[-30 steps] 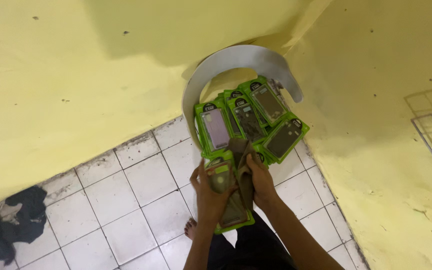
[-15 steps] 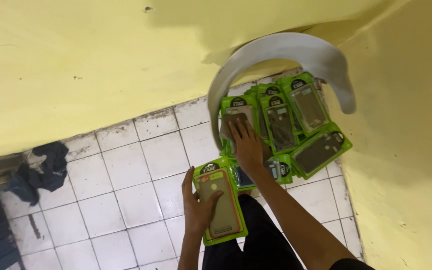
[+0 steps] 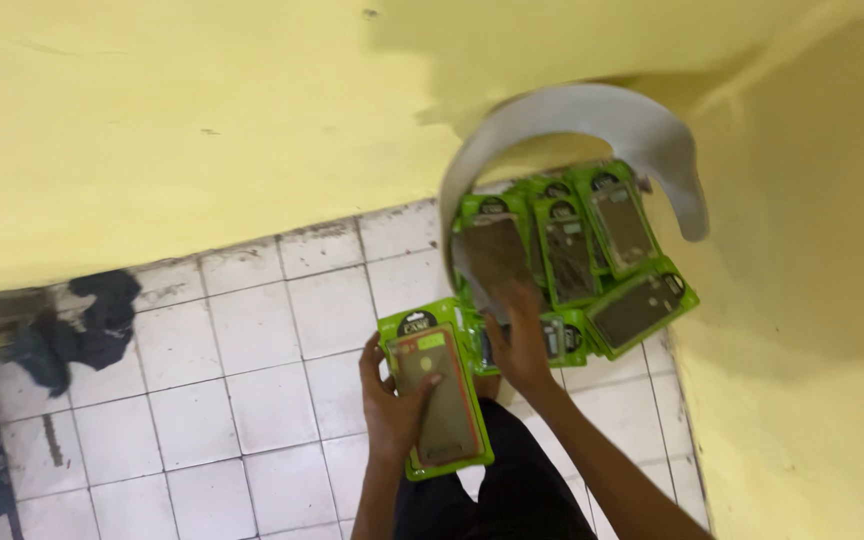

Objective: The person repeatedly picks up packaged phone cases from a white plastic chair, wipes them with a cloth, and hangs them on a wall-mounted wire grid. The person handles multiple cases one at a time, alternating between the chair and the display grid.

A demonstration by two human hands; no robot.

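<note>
- I see the yellow wall filling the top of the view, with a second yellow wall face closing in on the right, so the work sits in a corner.
- Below the wall lies the white tiled floor, its grout lines dark and some tiles stained.
- A curved grey panel arches over the corner, one end dropping down at the right, the other coming down beside the packs.
- On the floor under that arch lies a fan of green phone-case packs, overlapping each other and pressed into the corner; I count about 5, though the lower ones are partly hidden.
- My dark trousers show at the bottom edge between the 2 forearms.
- A dark crumpled cloth lies on the tiles at far left, well apart from the packs.
- My left hand holds 1 green pack with a brown case off the floor, just beside the pile; the fingers curl round its left edge and the thumb presses on the front.
- My right hand rests palm down on the near edge of the pile, fingers spread flat over the packs, gripping nothing that I can see.
</note>
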